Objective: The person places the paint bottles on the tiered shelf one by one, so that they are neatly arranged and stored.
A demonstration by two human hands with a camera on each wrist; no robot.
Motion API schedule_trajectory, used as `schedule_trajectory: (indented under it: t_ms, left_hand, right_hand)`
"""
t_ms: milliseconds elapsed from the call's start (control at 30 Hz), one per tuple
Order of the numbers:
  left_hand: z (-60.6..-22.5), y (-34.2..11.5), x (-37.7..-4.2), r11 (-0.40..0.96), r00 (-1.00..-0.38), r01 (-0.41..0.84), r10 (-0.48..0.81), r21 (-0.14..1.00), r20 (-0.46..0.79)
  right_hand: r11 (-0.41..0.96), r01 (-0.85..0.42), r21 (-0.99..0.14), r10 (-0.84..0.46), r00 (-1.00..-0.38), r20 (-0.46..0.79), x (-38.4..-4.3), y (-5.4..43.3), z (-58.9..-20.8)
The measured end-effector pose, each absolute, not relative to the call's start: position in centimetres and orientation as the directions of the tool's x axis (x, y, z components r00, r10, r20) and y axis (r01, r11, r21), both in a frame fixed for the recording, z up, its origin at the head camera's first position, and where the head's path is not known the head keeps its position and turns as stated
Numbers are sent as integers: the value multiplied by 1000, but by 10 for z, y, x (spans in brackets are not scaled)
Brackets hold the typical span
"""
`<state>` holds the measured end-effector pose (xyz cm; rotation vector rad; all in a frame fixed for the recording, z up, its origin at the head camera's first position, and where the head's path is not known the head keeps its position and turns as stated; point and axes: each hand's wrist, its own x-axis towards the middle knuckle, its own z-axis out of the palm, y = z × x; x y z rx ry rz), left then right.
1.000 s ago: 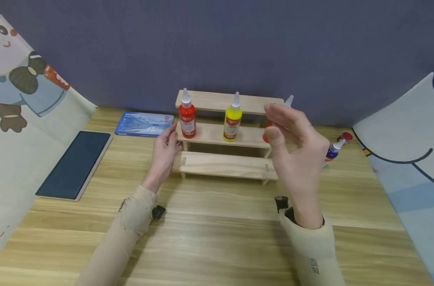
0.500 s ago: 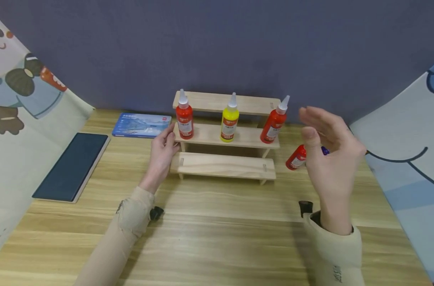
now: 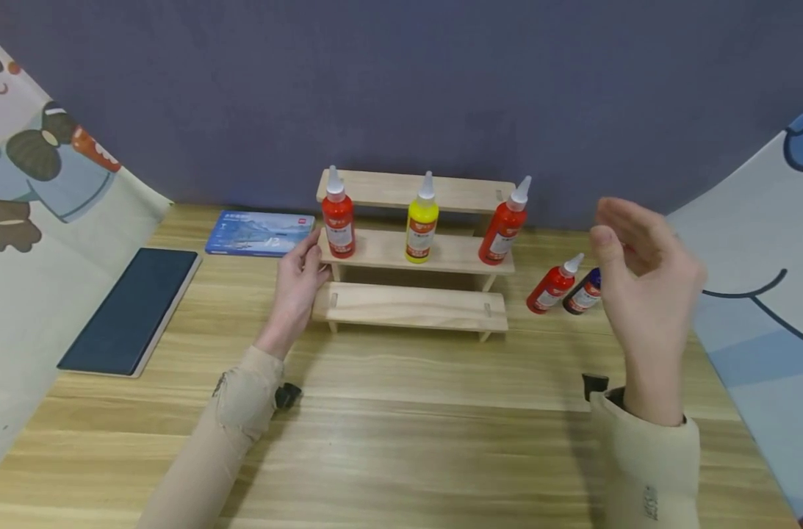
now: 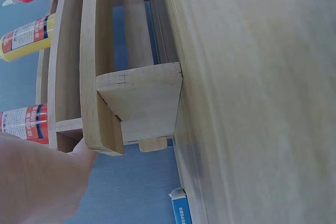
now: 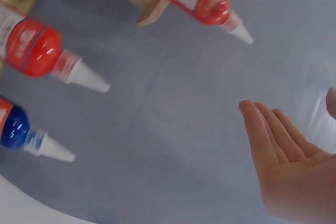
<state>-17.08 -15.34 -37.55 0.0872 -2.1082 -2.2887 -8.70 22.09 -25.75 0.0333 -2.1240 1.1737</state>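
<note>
A three-step wooden shelf (image 3: 411,303) stands on the table, its left end gripped by my left hand (image 3: 292,290) at the middle step. On that step are a red paint bottle (image 3: 338,226), a yellow paint bottle (image 3: 422,229) and, at the right end, a second red paint bottle (image 3: 503,234). My right hand (image 3: 652,301) is raised right of the shelf, fingers extended, thumb apart, holding nothing. Just left of it in the head view stand another red bottle (image 3: 549,289) and a blue bottle (image 3: 583,293), the latter partly covered by the hand.
A flat blue box (image 3: 258,233) lies left of the shelf, against the dark backdrop (image 3: 401,81). Nearer the left edge lies a dark tablet-like slab (image 3: 131,311). Printed cloth panels (image 3: 765,242) border the table (image 3: 401,441) on both sides.
My right hand has moved right, away from the shelf, uncovering its right-hand red bottle and the red and blue bottles on the table. The left hand stays at the shelf's end.
</note>
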Motion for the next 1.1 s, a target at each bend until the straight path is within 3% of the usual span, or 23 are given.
schedule_trajectory:
  t_ms: [533,1100]
  left_hand:
    - [-376,-154,-171,-67,-998,-21,-56,998,-25]
    - [-376,-154,-171,-82,-999,-13,-47,997,-17]
  right_hand:
    - [656,-141,-741,333,-828,452,-106,255,-286]
    - [663,-95,-742,288,-883,370,-120,272,-316]
